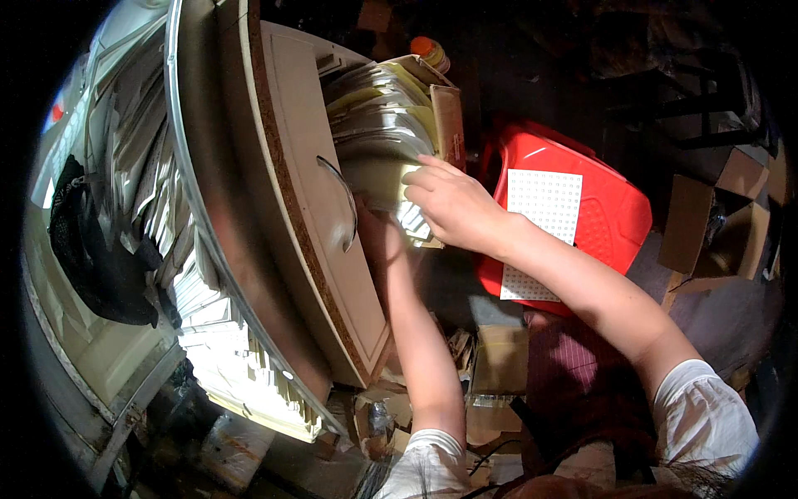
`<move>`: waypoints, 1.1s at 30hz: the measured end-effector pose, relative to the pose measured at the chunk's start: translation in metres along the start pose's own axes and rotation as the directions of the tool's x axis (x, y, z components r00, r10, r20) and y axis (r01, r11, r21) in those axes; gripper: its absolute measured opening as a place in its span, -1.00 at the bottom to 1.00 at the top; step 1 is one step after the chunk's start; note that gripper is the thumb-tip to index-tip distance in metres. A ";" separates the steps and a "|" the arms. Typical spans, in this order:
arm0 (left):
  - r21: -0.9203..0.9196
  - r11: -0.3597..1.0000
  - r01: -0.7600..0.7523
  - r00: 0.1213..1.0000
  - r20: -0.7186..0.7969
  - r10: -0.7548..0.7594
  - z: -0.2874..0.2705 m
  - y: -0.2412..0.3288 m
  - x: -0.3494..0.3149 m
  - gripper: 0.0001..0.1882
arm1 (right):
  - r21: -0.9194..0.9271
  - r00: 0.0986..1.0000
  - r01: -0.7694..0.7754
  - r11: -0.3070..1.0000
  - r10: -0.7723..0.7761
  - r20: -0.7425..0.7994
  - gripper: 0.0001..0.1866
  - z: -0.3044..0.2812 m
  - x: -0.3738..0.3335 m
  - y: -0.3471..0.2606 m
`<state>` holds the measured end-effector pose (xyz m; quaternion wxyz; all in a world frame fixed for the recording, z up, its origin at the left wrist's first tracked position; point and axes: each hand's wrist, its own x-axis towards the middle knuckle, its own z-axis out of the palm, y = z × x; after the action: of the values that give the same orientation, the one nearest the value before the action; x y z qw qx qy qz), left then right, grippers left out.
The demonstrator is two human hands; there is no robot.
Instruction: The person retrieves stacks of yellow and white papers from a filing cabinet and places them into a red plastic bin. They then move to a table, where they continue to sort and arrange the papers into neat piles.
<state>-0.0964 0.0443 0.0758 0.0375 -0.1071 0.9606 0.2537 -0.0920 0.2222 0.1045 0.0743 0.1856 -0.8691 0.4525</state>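
A cardboard box (447, 125) beside the drawer front holds a thick stack of pale sheets in clear plastic (384, 108). My right hand (464, 208) reaches over from the right, its fingers bent and closed at the near edge of the stack, on the plastic-covered sheets. My left hand (384, 237) is in shadow below that edge, close beside the drawer front (320, 166) with its curved metal handle (347, 204). Its fingers are hidden. To the right of my right forearm, a white sheet printed with a grid of small marks (544, 204) lies on a red plastic stool (611, 220).
A metal-edged tabletop (241, 249) curves along the left, bearing piled paper packs (241, 358) and a black mesh bag (91, 249). An orange-lidded jar (428, 51) stands behind the box. An opened carton (723, 229) is at right; cardboard (499, 358) lies below.
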 end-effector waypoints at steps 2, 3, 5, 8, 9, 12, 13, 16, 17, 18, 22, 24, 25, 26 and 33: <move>0.017 1.000 0.002 1.000 -0.001 -0.002 0.003 -0.009 0.000 -0.58 | -0.055 0.996 0.011 0.998 -0.006 0.090 -0.73 0.000 0.002 0.000; 0.027 1.000 0.000 1.000 -0.002 0.000 0.003 -0.007 0.000 -0.63 | -0.081 0.991 0.018 0.997 -0.007 0.133 -0.70 0.000 0.001 0.001; -0.017 1.000 -0.002 1.000 -0.002 0.002 0.001 -0.004 -0.003 -0.64 | -0.239 0.991 0.030 0.970 0.002 0.136 -0.64 0.008 -0.002 -0.006; -0.023 1.000 -0.020 0.999 -0.027 0.019 -0.002 -0.022 0.004 -0.64 | -0.364 0.952 0.085 0.928 0.033 0.305 -0.57 0.019 -0.007 -0.019; -0.073 0.997 0.040 0.999 -0.011 -0.040 -0.002 -0.019 0.007 -0.63 | -0.388 0.920 0.105 0.915 0.058 0.387 -0.55 0.022 -0.010 -0.019; -0.319 0.913 0.253 0.967 0.059 -0.247 -0.006 0.013 0.016 -0.62 | -0.427 0.932 0.145 0.892 0.022 0.362 -0.54 0.026 -0.018 -0.009; -0.418 0.866 0.273 0.959 0.049 -0.279 -0.006 0.017 0.018 -0.62 | -0.414 0.929 0.152 0.897 0.013 0.369 -0.53 0.026 -0.018 -0.008; -0.627 0.779 0.028 0.986 -0.111 -0.125 0.017 0.002 0.025 -0.61 | -0.420 0.940 0.159 0.893 -0.007 0.341 -0.56 0.027 -0.019 -0.006; -0.632 0.774 -0.026 0.993 -0.108 -0.055 0.022 -0.002 0.029 -0.62 | -0.415 0.924 0.165 0.895 0.007 0.383 -0.55 0.026 -0.019 -0.005; -0.594 0.804 0.014 0.996 -0.063 -0.064 0.028 -0.005 0.039 -0.62 | -0.408 0.905 0.175 0.896 0.017 0.426 -0.55 0.024 -0.017 -0.006; -0.467 0.817 0.339 0.940 0.151 -0.304 0.031 -0.027 0.090 -0.60 | -0.429 0.923 0.189 0.883 -0.011 0.384 -0.51 0.027 -0.016 -0.011; -0.702 0.577 0.416 0.902 0.239 -0.360 0.024 -0.040 0.097 -0.58 | -0.419 0.928 0.202 0.885 -0.036 0.370 -0.51 0.030 -0.013 -0.015; -0.730 0.605 0.319 0.937 0.145 -0.319 0.032 -0.025 0.086 -0.60 | -0.428 0.929 0.187 0.884 -0.017 0.370 -0.51 0.030 -0.018 -0.006; -0.747 0.626 0.224 0.960 0.059 -0.273 0.039 0.004 0.062 -0.61 | -0.450 0.929 0.161 0.879 0.020 0.370 -0.50 0.028 -0.026 0.005; -0.808 0.588 -0.048 0.973 -0.172 -0.157 0.023 0.000 0.003 -0.53 | -0.434 0.914 0.119 0.893 0.073 0.400 -0.38 0.018 -0.006 -0.005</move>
<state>-0.0993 0.0550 0.0551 -0.1160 -0.1700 0.7350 0.6461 -0.0832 0.2065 0.0963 -0.0615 0.2636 -0.9437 0.1902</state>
